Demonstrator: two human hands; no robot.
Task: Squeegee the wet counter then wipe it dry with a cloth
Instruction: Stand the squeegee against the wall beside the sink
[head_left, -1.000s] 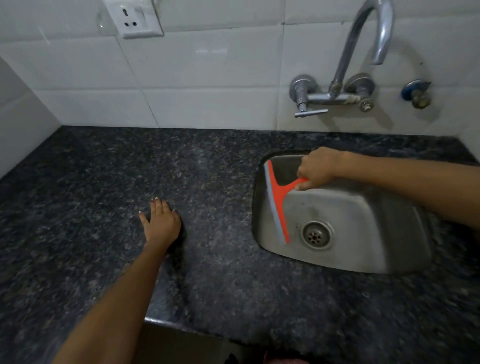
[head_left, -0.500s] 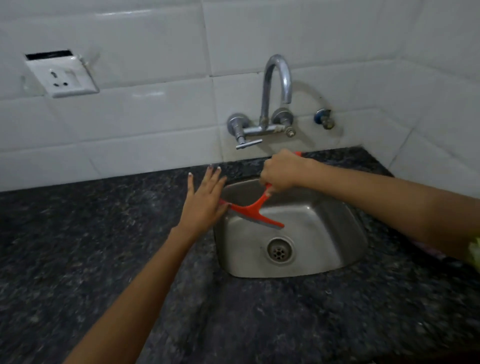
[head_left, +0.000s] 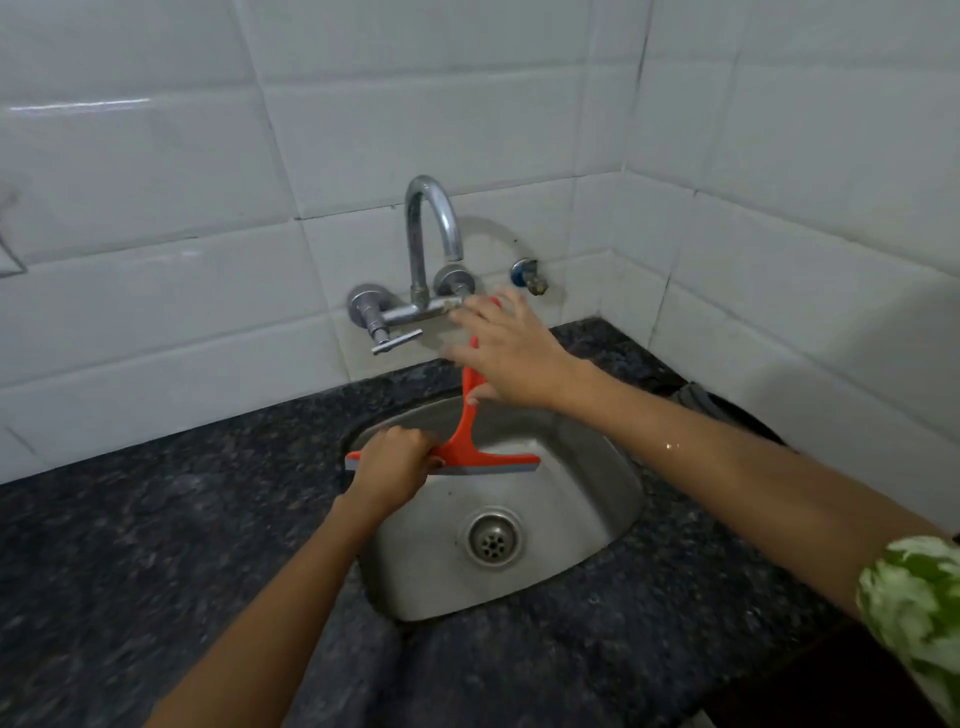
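Head view: I see the red squeegee (head_left: 470, 441) over the steel sink (head_left: 582, 519), its blade level. My left hand (head_left: 389, 462) is clenched around the blade's left part; my right hand (head_left: 511, 353), fingers spread loose, rests against the handle.

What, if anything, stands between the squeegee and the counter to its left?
Nothing visible. The squeegee is over the sink, the left hand closed on its blade end; the counter beside it looks bare.
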